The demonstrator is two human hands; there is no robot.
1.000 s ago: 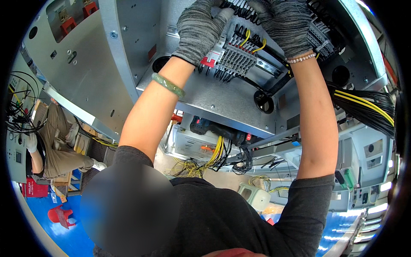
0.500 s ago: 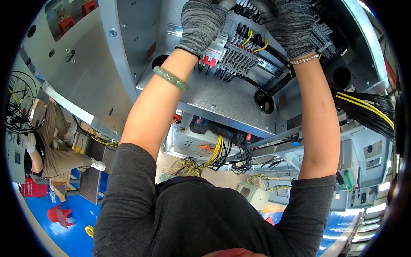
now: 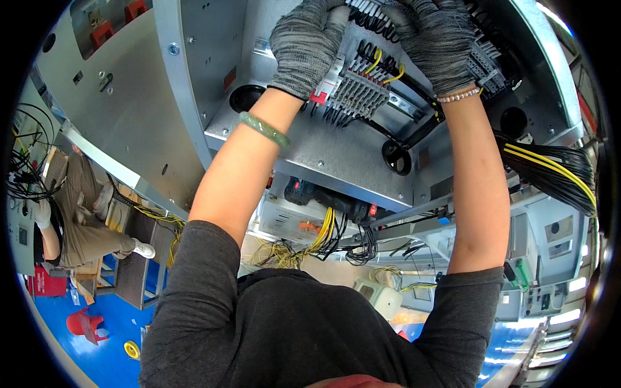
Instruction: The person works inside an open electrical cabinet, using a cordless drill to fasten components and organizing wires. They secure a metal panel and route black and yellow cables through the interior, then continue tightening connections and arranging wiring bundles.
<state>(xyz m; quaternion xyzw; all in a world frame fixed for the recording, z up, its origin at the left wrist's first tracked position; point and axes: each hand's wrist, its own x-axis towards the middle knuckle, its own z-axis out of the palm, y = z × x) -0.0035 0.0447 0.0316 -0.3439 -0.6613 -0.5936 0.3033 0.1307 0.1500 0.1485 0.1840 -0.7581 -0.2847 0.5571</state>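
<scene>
Both my hands wear grey knitted gloves and reach up inside a metal cabinet at the top edge of the view. My left hand (image 3: 305, 48) is at a row of terminals with black wires (image 3: 372, 19), its thumb pointing toward them. On the other side of that row is my right hand (image 3: 441, 48), its thumb toward the wires. The fingertips of both are cut off or hidden, so what they grip does not show. Below them sit a breaker with a red switch (image 3: 319, 97) and a grey terminal block (image 3: 359, 92) with black and yellow wires.
A power drill (image 3: 323, 196) lies below the cabinet's metal panel (image 3: 310, 158). Thick black and yellow cable bundles (image 3: 550, 165) hang at the right. Coiled wires (image 3: 284, 252) lie further down. At the left, a person (image 3: 84, 220) sits near a red stool (image 3: 84, 325).
My left hand has shifted slightly, and its thumb has come lower and further into view. My right hand stays at nearly the same place. The view has tilted a little.
</scene>
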